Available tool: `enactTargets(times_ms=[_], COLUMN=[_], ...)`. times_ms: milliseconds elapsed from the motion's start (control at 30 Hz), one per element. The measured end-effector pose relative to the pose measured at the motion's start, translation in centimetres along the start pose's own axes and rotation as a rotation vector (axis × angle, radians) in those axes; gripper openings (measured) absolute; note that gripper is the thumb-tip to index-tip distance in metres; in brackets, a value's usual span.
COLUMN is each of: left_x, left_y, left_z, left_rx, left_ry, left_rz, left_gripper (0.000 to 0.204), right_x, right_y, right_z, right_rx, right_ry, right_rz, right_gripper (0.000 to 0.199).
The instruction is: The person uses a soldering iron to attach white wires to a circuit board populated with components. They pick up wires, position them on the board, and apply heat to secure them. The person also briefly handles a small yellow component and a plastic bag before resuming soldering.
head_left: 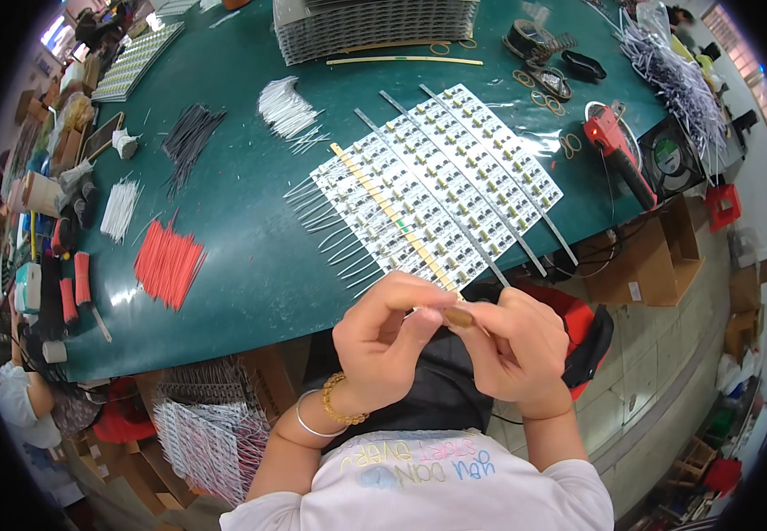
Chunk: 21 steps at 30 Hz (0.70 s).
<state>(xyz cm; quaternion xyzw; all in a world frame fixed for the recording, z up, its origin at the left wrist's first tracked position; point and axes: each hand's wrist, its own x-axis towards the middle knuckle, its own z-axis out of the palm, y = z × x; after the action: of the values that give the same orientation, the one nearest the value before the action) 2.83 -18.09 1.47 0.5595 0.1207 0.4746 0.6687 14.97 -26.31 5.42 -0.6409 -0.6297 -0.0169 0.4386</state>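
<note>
In front of my body both hands meet at the near corner of a white circuit board panel (489, 159). My left hand (388, 332) is closed in a pinch, its fingertips touching those of my right hand (520, 350), which is also closed. Between them shows a small brownish piece (458, 316); its kind is too small to tell. Across the panel lies a yellow strip (383, 203), its near end running toward my fingertips. Several grey metal strips (454, 195) lie beside it. White wires (335, 237) stick out from the panel's left edge.
Bundles of red wires (169, 263), black wires (190, 137) and white wires (286, 108) lie to the left. A red and black tool (618, 155) rests at the right, near rubber bands (569, 146). Stacked panels (374, 31) stand at the far edge; a cardboard box (653, 261) is below right.
</note>
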Motion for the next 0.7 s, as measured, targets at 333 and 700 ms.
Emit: enactTargets(times_ms=[333,700], left_x=[1.3,1.6], left_y=[1.3,2.4], left_z=[-1.1,-1.7], left_rx=[0.322,0.459], left_ry=[-0.246,-0.367], left_rz=[0.255,0.267], left_gripper=[0.022,0.025], right_x=[-0.3,-0.2], right_y=[0.9,1.2], right_z=[-1.2,-1.5], right_rx=[0.184,0.336], right_ry=[0.023,-0.044], right_rz=[-0.071,-0.005], right_gripper=[0.033,0.021])
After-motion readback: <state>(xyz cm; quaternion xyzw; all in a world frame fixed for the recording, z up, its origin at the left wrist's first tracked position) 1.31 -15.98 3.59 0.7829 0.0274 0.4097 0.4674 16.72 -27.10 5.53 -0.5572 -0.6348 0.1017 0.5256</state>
